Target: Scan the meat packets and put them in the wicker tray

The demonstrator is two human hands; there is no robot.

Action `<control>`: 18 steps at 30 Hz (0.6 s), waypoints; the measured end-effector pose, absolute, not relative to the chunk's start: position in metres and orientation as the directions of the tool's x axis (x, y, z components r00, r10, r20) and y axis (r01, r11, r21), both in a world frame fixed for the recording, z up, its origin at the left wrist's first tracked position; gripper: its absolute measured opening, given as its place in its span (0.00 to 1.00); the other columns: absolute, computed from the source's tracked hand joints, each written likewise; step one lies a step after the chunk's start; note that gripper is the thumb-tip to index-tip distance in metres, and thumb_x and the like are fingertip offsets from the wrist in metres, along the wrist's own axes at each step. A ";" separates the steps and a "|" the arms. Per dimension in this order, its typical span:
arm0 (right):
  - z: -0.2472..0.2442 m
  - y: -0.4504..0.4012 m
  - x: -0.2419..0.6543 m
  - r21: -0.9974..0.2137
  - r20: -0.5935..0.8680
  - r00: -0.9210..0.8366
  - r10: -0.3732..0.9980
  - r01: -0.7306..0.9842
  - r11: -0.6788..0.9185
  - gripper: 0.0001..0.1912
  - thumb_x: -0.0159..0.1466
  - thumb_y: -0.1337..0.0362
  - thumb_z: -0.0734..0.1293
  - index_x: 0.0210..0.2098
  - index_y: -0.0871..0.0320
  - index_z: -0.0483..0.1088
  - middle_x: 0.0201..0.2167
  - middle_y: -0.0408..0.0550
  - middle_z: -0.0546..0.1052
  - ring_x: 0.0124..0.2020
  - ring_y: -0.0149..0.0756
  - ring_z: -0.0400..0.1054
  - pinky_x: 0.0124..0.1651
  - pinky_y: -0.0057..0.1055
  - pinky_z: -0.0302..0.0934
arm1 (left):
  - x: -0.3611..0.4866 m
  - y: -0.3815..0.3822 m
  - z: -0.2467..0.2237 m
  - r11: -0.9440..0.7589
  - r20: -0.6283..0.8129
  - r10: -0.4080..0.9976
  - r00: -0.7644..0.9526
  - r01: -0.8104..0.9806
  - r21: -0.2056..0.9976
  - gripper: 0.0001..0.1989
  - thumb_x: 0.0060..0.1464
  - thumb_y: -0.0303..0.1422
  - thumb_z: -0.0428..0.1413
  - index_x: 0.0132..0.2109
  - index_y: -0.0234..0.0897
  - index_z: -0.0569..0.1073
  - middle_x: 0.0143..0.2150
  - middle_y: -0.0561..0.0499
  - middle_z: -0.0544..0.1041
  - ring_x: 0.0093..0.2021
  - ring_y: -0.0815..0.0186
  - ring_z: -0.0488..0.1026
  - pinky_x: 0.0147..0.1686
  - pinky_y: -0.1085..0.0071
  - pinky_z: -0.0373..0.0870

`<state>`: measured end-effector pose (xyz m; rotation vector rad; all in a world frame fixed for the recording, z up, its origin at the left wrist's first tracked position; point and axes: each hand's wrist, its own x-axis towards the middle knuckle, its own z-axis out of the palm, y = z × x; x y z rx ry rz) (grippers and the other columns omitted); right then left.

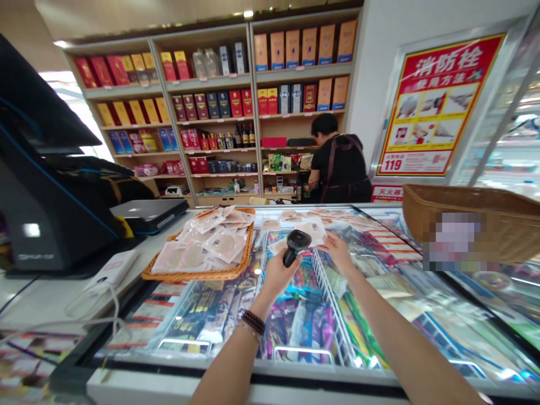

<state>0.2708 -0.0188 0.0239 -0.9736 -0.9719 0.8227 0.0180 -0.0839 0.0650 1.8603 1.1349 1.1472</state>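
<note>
My left hand (279, 271) is closed round the handle of a black barcode scanner (298, 241), held above the glass freezer top. In my right hand (336, 249) a flat pale packet (313, 229) is pinched at its right edge, with the scanner's head just in front of it. An orange wicker tray (198, 275) heaped with similar clear, pale packets (225, 243) stands left of my hands. More such packets (329, 216) lie on the glass beyond them.
Wrapped ice creams (295, 329) fill wire baskets under the glass. A black checkout terminal (46, 214) stands left, a brown wicker basket (464, 197) right. Ahead, a person in a dark apron (343, 163) bends beside shelves of boxes (211, 107). A white cable (99, 320) trails at left.
</note>
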 end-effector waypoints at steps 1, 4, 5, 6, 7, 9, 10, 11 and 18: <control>0.024 -0.020 0.270 -0.931 0.284 0.342 0.896 -0.126 0.343 0.37 0.43 0.38 0.86 0.44 0.53 0.82 0.41 0.48 0.88 0.45 0.52 0.85 0.54 0.56 0.83 | 0.018 -0.084 0.065 -0.399 0.337 0.912 0.235 0.313 0.862 0.13 0.63 0.44 0.61 0.41 0.37 0.77 0.25 0.56 0.70 0.27 0.65 0.68 0.30 0.71 0.58; 0.025 -0.020 0.268 -0.937 0.282 0.323 0.903 -0.111 0.332 0.36 0.44 0.38 0.86 0.43 0.53 0.82 0.40 0.48 0.88 0.45 0.53 0.84 0.54 0.58 0.83 | 0.017 -0.084 0.066 -0.391 0.335 0.915 0.226 0.281 0.877 0.13 0.64 0.44 0.61 0.42 0.37 0.77 0.25 0.57 0.69 0.26 0.66 0.67 0.30 0.71 0.59; 0.025 -0.020 0.268 -0.937 0.282 0.322 0.904 -0.109 0.331 0.35 0.44 0.38 0.86 0.43 0.53 0.82 0.40 0.48 0.88 0.45 0.53 0.84 0.54 0.58 0.83 | 0.017 -0.085 0.066 -0.389 0.335 0.915 0.226 0.277 0.878 0.13 0.64 0.44 0.61 0.43 0.37 0.77 0.25 0.57 0.69 0.26 0.65 0.67 0.30 0.71 0.60; 0.025 -0.020 0.267 -0.937 0.284 0.322 0.903 -0.108 0.333 0.35 0.45 0.38 0.86 0.43 0.53 0.82 0.39 0.47 0.88 0.45 0.53 0.84 0.54 0.58 0.83 | 0.018 -0.085 0.067 -0.389 0.335 0.915 0.225 0.275 0.879 0.13 0.64 0.44 0.61 0.43 0.37 0.77 0.25 0.57 0.69 0.26 0.65 0.68 0.30 0.71 0.61; 0.024 -0.020 0.267 -0.936 0.287 0.324 0.902 -0.107 0.336 0.35 0.45 0.38 0.86 0.43 0.53 0.82 0.39 0.47 0.88 0.45 0.52 0.84 0.54 0.58 0.83 | 0.018 -0.085 0.067 -0.389 0.334 0.915 0.226 0.275 0.879 0.14 0.64 0.44 0.61 0.44 0.37 0.77 0.25 0.56 0.70 0.26 0.65 0.68 0.30 0.71 0.61; 0.024 -0.020 0.267 -0.935 0.290 0.326 0.900 -0.106 0.339 0.35 0.46 0.38 0.85 0.44 0.53 0.83 0.39 0.46 0.88 0.44 0.52 0.84 0.54 0.57 0.83 | 0.019 -0.086 0.068 -0.387 0.333 0.916 0.223 0.277 0.879 0.15 0.64 0.45 0.62 0.45 0.37 0.78 0.26 0.56 0.71 0.27 0.64 0.70 0.31 0.72 0.63; 0.025 -0.020 0.267 -0.935 0.289 0.327 0.900 -0.107 0.339 0.35 0.46 0.38 0.85 0.44 0.53 0.83 0.39 0.46 0.88 0.44 0.51 0.84 0.54 0.57 0.83 | 0.020 -0.087 0.069 -0.386 0.334 0.917 0.217 0.278 0.880 0.15 0.63 0.45 0.62 0.46 0.37 0.78 0.26 0.55 0.72 0.28 0.64 0.71 0.31 0.72 0.63; 0.025 -0.021 0.267 -0.936 0.285 0.329 0.900 -0.108 0.336 0.35 0.46 0.38 0.85 0.44 0.53 0.83 0.39 0.46 0.88 0.44 0.51 0.84 0.54 0.57 0.82 | 0.020 -0.087 0.070 -0.385 0.335 0.918 0.212 0.277 0.880 0.16 0.63 0.45 0.63 0.46 0.37 0.79 0.27 0.55 0.72 0.28 0.64 0.71 0.31 0.71 0.64; 0.028 -0.022 0.266 -0.933 0.272 0.375 0.886 -0.121 0.338 0.34 0.45 0.39 0.86 0.43 0.53 0.82 0.37 0.47 0.87 0.44 0.52 0.83 0.53 0.58 0.82 | 0.018 -0.089 0.072 -0.367 0.320 0.926 0.199 0.280 0.887 0.18 0.61 0.48 0.66 0.45 0.37 0.80 0.27 0.54 0.73 0.29 0.63 0.73 0.32 0.71 0.66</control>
